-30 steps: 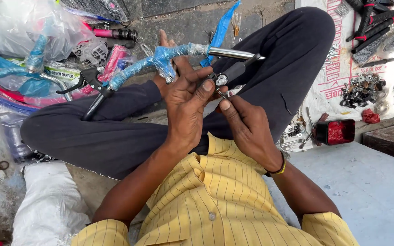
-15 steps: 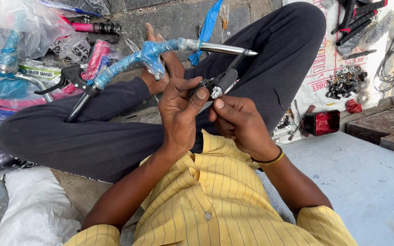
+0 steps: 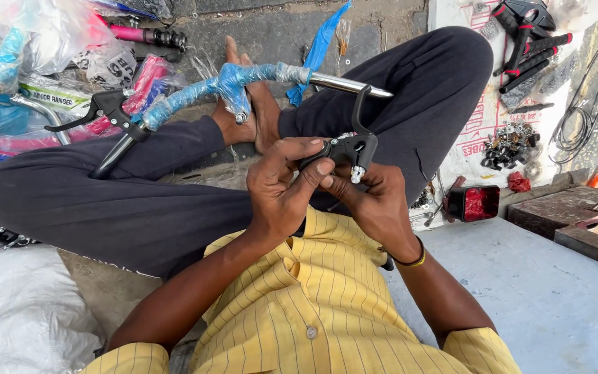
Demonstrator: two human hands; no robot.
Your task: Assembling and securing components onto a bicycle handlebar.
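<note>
A black bicycle brake lever [image 3: 351, 143] with a silver adjuster is held between both hands above my crossed legs. My left hand [image 3: 284, 181] grips its clamp body from the left. My right hand [image 3: 375, 201] holds it from below, fingers at the silver barrel. Across my legs lies a chrome handlebar [image 3: 243, 86] wrapped in blue plastic film. Another black brake lever [image 3: 105, 111] is fitted at the handlebar's left end.
Plastic-wrapped bicycle parts [image 3: 43, 62] pile up at the far left. Black levers [image 3: 524, 31] and small metal parts [image 3: 510, 142] lie on a printed sheet at the right. A red box [image 3: 475, 202] sits by my right knee. A white sack [image 3: 29, 312] lies at lower left.
Both hands have turned the brake lever so its arm now points up, and they have come down closer to my chest. The handlebar stays on my legs.
</note>
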